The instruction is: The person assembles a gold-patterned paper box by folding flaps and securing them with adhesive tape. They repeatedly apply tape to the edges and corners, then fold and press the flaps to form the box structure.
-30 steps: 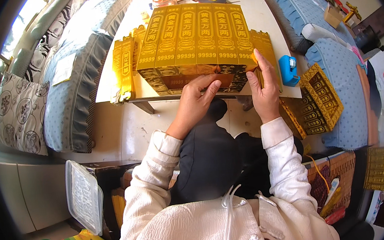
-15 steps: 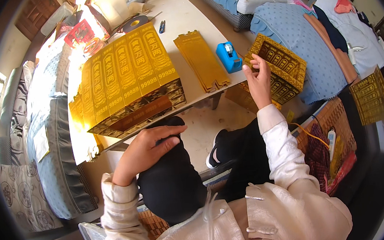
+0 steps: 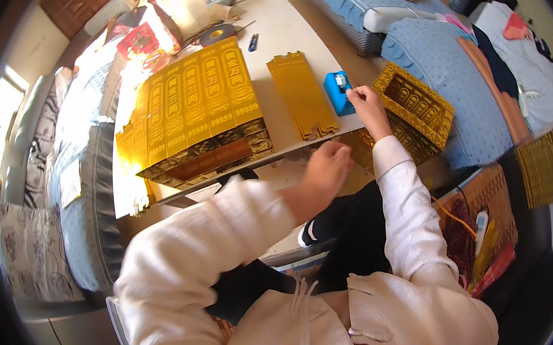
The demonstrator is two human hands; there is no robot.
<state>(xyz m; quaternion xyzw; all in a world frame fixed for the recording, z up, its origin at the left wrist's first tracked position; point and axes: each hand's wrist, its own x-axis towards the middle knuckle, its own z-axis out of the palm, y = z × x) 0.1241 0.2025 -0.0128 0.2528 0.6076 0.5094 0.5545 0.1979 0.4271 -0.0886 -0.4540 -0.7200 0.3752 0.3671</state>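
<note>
My right hand (image 3: pixel 367 107) is at the blue tape dispenser (image 3: pixel 339 95) on the table's right edge, its fingers pinched together beside the roll. Whatever is between those fingertips is too small to make out. Over the table's front edge comes my left hand (image 3: pixel 326 173), blurred by motion, its fingers seemingly curled. Left of the dispenser lies a pile of flat gold cardboard strips (image 3: pixel 303 98). A large block of gold printed cardboard boxes (image 3: pixel 195 104) stands further left. Beyond my right hand, an open gold box (image 3: pixel 418 104) sits tilted beside the table.
Behind the gold block lie a black roll of tape (image 3: pixel 217 34) and small snips (image 3: pixel 253 42) on the white table (image 3: pixel 283 21). Blue padded seats (image 3: pixel 434 60) flank the table. At the right hangs a gold printed sheet (image 3: pixel 544 165); a basket (image 3: pixel 489 193) stands below.
My left hand has left my knee and swung right, towards the dispenser. My right hand has closed its fingers and come down to the dispenser. The whole view has shifted slightly.
</note>
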